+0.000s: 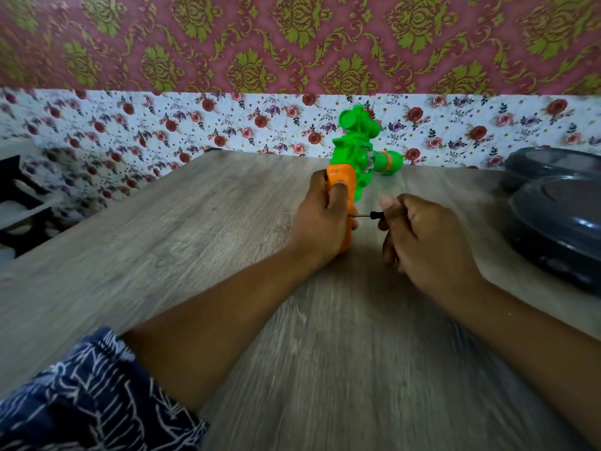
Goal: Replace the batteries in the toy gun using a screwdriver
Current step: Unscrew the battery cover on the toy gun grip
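On table (195, 222), left hand (320, 216) clenches toy gun (354, 151) upright by its orange grip; right hand (422, 236) pinches screwdriver (369, 215), tip at grip's side. Keep shaft square to screw, press inward, turn slowly.

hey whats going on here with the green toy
A person is working on a toy gun at a wooden table. The left hand grips its orange handle, holding it upright. The right hand holds a small screwdriver with its tip against the handle's side.
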